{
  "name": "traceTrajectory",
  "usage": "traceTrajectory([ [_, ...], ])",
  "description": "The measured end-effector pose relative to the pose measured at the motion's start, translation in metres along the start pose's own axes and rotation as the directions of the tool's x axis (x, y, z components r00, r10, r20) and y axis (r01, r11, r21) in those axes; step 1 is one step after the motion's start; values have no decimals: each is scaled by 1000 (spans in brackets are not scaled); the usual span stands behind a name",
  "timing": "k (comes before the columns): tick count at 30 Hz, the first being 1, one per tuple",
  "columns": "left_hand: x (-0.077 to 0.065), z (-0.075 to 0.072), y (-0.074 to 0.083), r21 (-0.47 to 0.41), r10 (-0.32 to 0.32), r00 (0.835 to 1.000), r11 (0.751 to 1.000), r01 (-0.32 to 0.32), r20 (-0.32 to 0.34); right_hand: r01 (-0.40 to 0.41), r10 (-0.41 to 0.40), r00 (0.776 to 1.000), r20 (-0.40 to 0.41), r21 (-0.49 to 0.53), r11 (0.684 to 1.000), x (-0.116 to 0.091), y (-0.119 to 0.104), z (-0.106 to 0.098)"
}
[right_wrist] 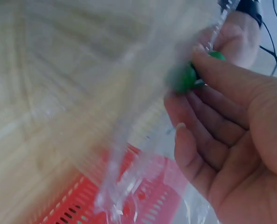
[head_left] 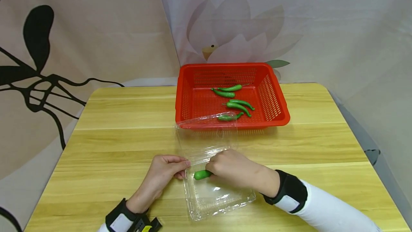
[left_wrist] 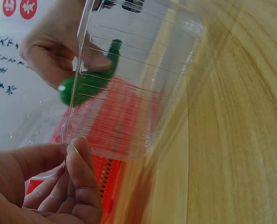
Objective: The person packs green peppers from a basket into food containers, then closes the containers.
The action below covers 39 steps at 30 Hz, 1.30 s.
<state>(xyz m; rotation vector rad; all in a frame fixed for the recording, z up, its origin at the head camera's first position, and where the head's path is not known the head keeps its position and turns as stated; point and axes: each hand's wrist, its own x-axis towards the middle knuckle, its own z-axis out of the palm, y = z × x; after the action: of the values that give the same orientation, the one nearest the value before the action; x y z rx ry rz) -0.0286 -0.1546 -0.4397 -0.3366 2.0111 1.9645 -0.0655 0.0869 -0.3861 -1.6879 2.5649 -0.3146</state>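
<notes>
A clear plastic clamshell box stands at the front of the table with its lid folded back. My left hand pinches the box's left edge near the hinge between thumb and fingers, as the left wrist view also shows. Over the box's base, my right hand grips a green chili pepper. The pepper's thick, rounded end sticks out to the left of the fingers. Through the clear wall in the left wrist view, its curved narrow end shows too.
Behind the box sits a red perforated basket with several green chili peppers lying inside. The raised lid overlaps the basket's front rim in the head view. A printed cloth hangs behind the wooden table.
</notes>
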Motion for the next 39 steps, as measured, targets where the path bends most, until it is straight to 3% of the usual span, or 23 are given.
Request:
traceTrajectory([
  [10, -1, 2, 1, 0, -1, 1000, 1000, 1, -13, 25, -12, 998, 59, -219, 975, 5, -7, 24],
  [21, -1, 1, 2, 7, 0, 1000, 1000, 0, -8, 3, 18, 997, 69, -293, 956, 4, -4, 32],
  [29, -1, -1, 1, -4, -3, 1000, 1000, 3, -2, 9, 3, 999, 31, -391, 920, 2, -5, 34],
  [39, -1, -1, 1, -8, 8, 1000, 1000, -8, 10, 16, -13, 1000, 8, -404, 914, -4, -4, 30],
])
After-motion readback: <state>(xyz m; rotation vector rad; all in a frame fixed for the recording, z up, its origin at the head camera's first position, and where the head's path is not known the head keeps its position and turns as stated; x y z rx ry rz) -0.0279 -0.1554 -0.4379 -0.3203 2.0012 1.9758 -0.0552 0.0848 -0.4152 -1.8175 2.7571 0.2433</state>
